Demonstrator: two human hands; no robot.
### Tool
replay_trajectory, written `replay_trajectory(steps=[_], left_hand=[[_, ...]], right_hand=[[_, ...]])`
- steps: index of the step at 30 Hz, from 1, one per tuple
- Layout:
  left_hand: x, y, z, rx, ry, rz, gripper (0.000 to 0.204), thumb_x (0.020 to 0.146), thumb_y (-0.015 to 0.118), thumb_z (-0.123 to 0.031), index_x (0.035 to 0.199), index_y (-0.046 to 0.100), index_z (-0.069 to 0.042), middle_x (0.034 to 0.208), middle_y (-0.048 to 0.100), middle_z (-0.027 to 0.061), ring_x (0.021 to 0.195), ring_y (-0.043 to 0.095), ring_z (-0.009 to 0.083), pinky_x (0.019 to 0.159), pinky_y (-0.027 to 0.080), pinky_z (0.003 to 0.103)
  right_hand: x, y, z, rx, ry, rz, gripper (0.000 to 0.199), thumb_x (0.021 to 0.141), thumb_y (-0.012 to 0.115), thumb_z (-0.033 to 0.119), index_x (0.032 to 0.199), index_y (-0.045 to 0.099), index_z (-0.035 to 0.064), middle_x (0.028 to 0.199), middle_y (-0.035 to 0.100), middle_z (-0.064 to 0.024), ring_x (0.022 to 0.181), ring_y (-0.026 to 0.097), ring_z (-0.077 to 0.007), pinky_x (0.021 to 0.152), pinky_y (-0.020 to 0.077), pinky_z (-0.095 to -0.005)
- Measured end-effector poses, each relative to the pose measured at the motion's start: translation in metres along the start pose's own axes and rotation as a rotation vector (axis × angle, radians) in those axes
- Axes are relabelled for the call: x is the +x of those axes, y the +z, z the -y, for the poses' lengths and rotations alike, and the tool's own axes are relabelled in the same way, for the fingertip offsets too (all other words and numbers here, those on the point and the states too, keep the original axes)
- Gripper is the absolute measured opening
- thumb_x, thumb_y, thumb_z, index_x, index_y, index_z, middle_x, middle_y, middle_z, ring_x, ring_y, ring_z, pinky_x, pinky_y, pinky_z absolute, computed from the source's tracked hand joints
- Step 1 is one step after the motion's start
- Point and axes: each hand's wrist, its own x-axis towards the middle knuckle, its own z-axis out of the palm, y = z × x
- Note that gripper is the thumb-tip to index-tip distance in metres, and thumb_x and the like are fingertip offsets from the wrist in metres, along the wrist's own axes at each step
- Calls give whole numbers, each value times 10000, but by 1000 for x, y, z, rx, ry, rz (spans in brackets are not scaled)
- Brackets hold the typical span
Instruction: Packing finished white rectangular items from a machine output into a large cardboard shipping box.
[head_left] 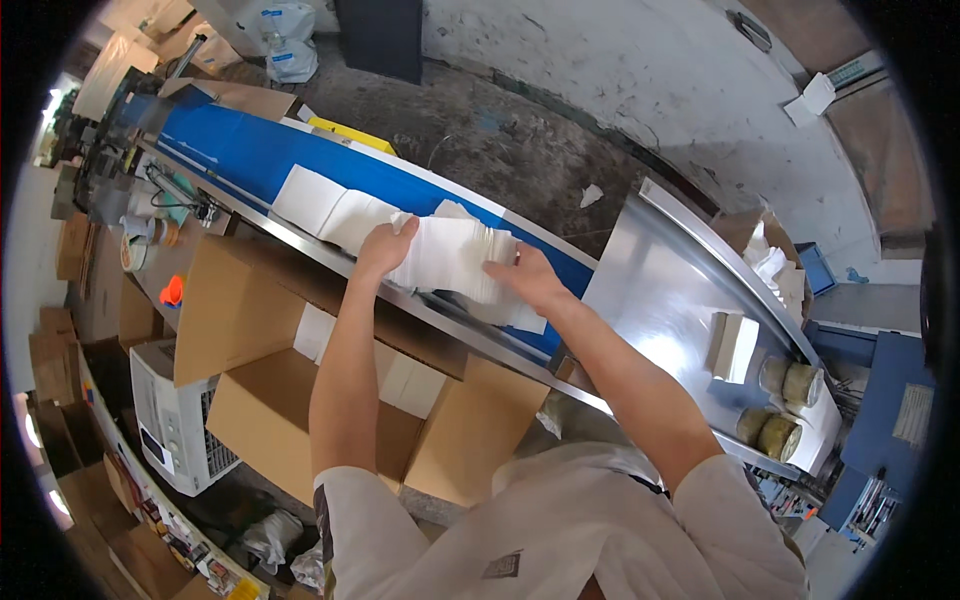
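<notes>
gathering a stack of white paper napkins [450,258] on the blue conveyor belt [250,155]: left hand [385,247] grips its 9 o'clock end, right hand [527,275] its 3 o'clock end. best squeezed evenly, edges squared, above the open cardboard box [300,400] at 6 o'clock.

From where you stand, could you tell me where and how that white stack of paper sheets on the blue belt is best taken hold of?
Grip the white stack of paper sheets at its two short ends, coming in from either side, much as the left hand and right hand do now. It lies flat and long across the blue conveyor belt, so pressing both ends together probably keeps the loose sheets from fanning.
</notes>
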Motion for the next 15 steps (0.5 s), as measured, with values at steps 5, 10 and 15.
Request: replay_trajectory(steps=[5, 10, 15], left_hand=[[5, 3, 24, -15, -11, -12, 894, 927, 508, -659, 1253, 580, 170, 1300, 577, 362, 1258, 553, 458, 1082, 421, 442], [14, 4, 21, -81, 3, 67, 948, 908, 523, -683, 1306, 534, 178, 1338, 553, 360, 1289, 533, 447, 1093, 413, 432], [5, 10, 28, -152, -15, 35, 1055, 850, 570, -734, 1366, 474, 181, 1411, 494, 360, 1350, 490, 420, 1116, 392, 415]], right_hand=[[-2, 1, 13, -103, -66, 18, 646, 793, 789, 302, 1298, 591, -48, 1118, 692, -141, 1003, 666, -220, 904, 511, -336], [8, 13, -21, 3, -141, 158, 717, 769, 824, 338, 1304, 573, -69, 1213, 662, -165, 1078, 651, -224, 933, 506, -346], [21, 14, 3, 201, 184, 280, 898, 768, 804, 485, 1378, 489, -93, 1292, 618, -230, 1177, 616, -313, 1017, 470, -366]])
